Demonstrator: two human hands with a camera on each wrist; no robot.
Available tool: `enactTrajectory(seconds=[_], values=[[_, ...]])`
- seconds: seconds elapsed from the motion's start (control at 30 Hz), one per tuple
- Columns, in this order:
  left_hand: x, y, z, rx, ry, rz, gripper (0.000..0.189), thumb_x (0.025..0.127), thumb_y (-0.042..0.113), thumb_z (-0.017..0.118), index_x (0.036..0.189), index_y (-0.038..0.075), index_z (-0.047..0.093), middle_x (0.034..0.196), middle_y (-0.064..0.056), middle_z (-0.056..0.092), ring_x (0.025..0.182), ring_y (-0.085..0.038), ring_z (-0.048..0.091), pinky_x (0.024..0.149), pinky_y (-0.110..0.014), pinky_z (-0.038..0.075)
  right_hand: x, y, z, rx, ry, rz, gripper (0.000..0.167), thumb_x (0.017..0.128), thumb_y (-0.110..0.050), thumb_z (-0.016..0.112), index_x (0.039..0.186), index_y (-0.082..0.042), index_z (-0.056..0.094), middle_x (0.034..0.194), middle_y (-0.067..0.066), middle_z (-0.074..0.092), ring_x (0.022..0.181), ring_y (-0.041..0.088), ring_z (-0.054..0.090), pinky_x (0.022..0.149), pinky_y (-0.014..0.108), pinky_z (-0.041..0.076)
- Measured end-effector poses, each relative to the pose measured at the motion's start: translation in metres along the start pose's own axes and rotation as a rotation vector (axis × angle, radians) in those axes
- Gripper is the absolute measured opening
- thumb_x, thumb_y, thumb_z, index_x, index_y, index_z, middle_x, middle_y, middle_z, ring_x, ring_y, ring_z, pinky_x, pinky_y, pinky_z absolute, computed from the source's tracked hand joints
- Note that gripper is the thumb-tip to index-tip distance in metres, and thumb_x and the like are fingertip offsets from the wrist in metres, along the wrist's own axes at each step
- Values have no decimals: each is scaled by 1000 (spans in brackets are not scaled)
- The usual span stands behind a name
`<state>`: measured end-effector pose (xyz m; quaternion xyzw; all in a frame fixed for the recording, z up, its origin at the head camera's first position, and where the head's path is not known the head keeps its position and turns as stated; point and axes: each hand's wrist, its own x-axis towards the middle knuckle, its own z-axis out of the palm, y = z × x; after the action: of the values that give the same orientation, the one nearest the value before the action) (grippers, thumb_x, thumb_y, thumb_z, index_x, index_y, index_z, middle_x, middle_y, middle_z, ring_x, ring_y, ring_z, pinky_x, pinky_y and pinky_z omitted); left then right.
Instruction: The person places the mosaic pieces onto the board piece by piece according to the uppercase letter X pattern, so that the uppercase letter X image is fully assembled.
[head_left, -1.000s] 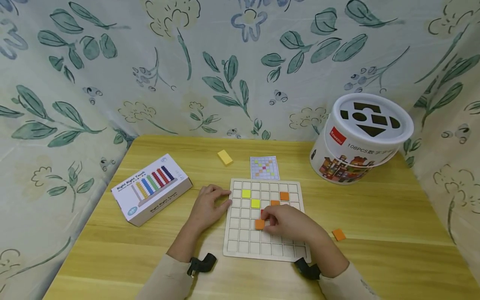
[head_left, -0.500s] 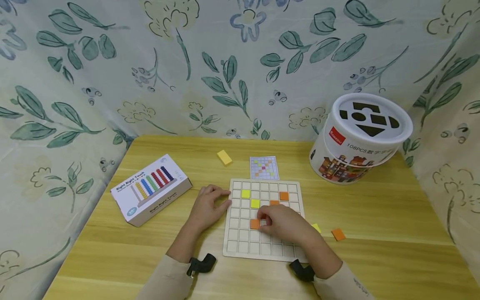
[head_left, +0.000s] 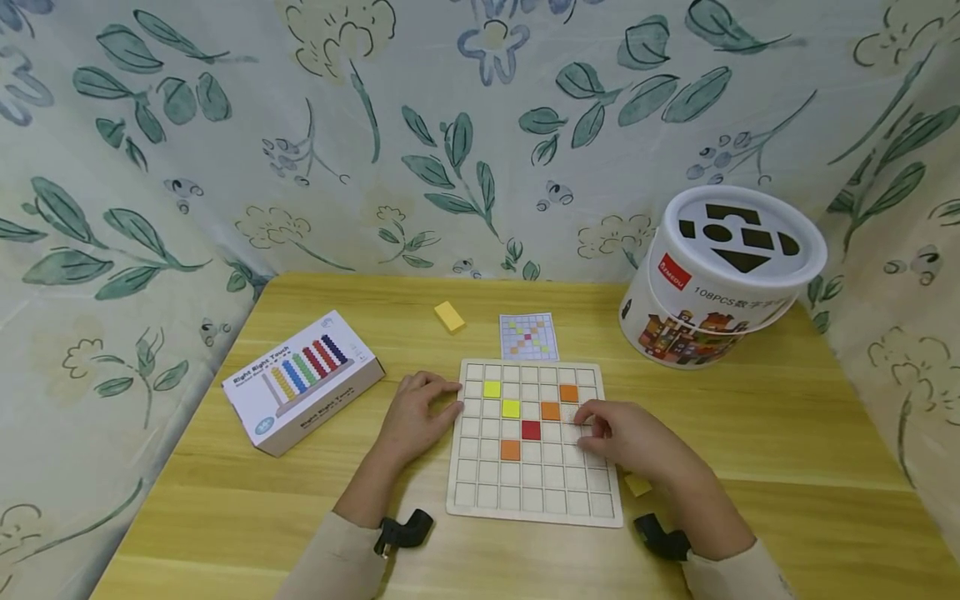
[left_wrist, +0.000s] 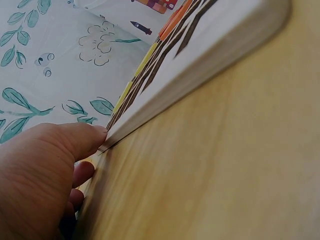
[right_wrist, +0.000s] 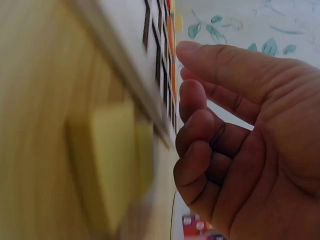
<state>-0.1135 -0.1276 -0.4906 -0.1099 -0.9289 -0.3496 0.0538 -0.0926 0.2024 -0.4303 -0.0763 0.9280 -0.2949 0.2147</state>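
Observation:
A pale grid board [head_left: 487,497] lies on the table. In its cells sit two yellow tiles [head_left: 511,408], a red tile [head_left: 531,430] and three orange tiles [head_left: 511,450]. My left hand [head_left: 416,421] rests at the board's left edge, with thumb and index fingertip touching it; the left wrist view shows the thumb [left_wrist: 82,137] against that edge. Over the board's right side is my right hand [head_left: 630,437], fingers loosely curled, nothing seen between thumb and index. Below it lies a yellow piece [head_left: 637,485], partly hidden; the right wrist view shows yellow pieces [right_wrist: 112,165] beside the board.
Behind the board lies a printed pattern card [head_left: 528,337], with a yellow block [head_left: 450,317] to its left. A white toy box [head_left: 303,379] stands on the left. At the back right is a lidded bucket [head_left: 712,283]. Patterned cloth [head_left: 337,183] hangs behind the table.
My right hand shifted the lower orange tile slightly left into a cell, let it go and moved right, uncovering the red tile. The loose orange tile at right is now hidden. My left hand stayed put.

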Motion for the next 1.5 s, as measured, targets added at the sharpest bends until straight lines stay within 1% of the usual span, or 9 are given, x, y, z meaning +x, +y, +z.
enactTrajectory(seconds=[0.1,0.2,0.33,0.47,0.6,0.7,1.2,1.4,1.5], values=[[0,1,-1,-2,-1,-2,29,89,30,78,118,21,77,113,-3,67,107,-23,55,94,-41,47,-7,18,-10,32,9,8,17,94,-22,74,109,-22,69,85,1,57,79,17,52,63,28,42],[0,1,-1,3,2,3,29,90,30,78,117,21,77,113,-4,67,107,-23,55,94,-42,47,-15,37,-20,22,26,-29,18,93,-23,75,109,-21,70,86,0,57,81,17,52,65,27,42],[0,0,-1,5,4,7,29,90,30,78,117,21,77,113,-3,67,107,-23,55,94,-41,47,-23,55,-30,48,-6,-26,21,89,-21,79,108,-17,70,88,1,58,83,18,52,66,26,43],[0,0,1,9,10,16,29,90,30,78,117,21,77,113,-2,67,106,-21,55,93,-41,47,-23,63,-34,50,-39,30,20,91,-21,77,107,-15,69,90,2,60,84,18,53,67,27,44],[0,-1,1,12,15,22,29,89,30,78,117,22,77,113,-2,67,105,-21,54,92,-40,47,-20,68,-34,18,5,60,19,96,-26,71,111,-16,68,93,1,63,85,18,54,71,30,46],[1,-1,1,14,12,22,29,90,31,78,117,22,77,113,-1,67,106,-20,54,92,-40,47,-19,71,-34,25,22,61,24,94,-27,74,114,-15,68,94,1,63,86,19,55,72,29,46],[1,-1,2,21,14,18,28,90,31,77,117,21,77,113,-2,67,105,-21,55,91,-40,47,-18,65,-34,6,4,33,27,93,-25,74,115,-12,67,92,0,63,81,16,55,67,27,46],[0,-1,1,19,7,9,29,91,31,77,118,21,77,114,-2,67,107,-21,55,92,-41,47,-22,47,-29,18,17,-32,24,92,-22,74,113,-14,68,86,-1,61,77,15,54,62,25,45],[0,1,-1,9,0,1,29,91,31,77,118,21,77,115,-3,67,108,-22,55,93,-42,47,-22,32,-23,26,-17,-39,22,92,-22,74,111,-16,67,85,-1,59,76,15,53,61,25,45]])
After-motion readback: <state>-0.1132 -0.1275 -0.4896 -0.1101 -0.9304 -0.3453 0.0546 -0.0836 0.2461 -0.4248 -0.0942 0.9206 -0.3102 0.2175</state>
